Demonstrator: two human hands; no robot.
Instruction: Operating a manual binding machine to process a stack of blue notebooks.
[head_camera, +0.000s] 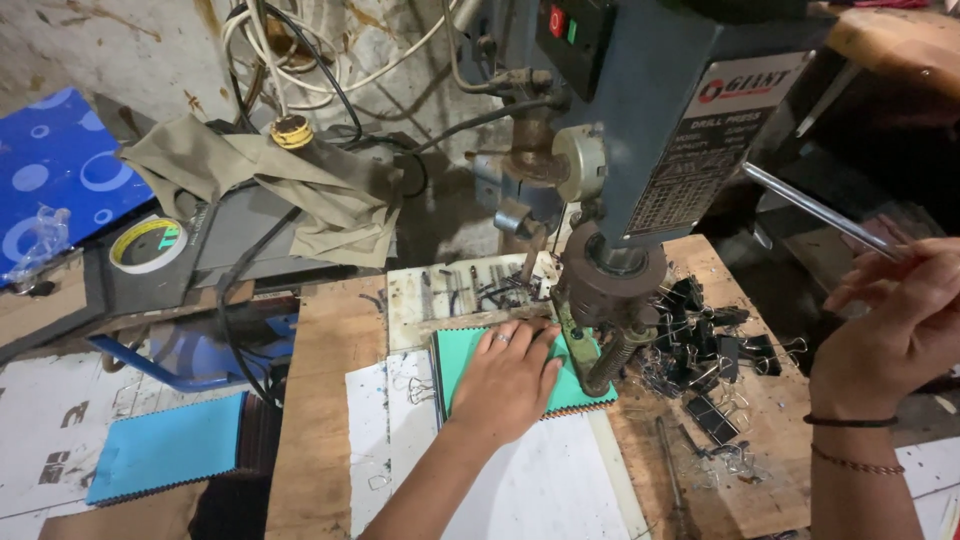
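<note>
Two hands work at the drill press (640, 120). In the head view, the left hand (508, 380) lies flat, fingers spread, pinning the teal swatch stack (470, 365) at frame centre under the chuck (610, 275). The right hand (900, 320) loosely curls by the feed lever (815, 210). Best kept pressed flat, fingers away from the bit. Binder clips (715, 350) crowd the right; lower centre is open.

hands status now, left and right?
Left hand: open, flat on the teal swatch stack.
Right hand: loosely curled at the metal lever; grip unclear.

left hand (508, 380) flat on teal swatch stack (520, 372); right hand (898, 325) grips drill press lever (815, 208).
</note>
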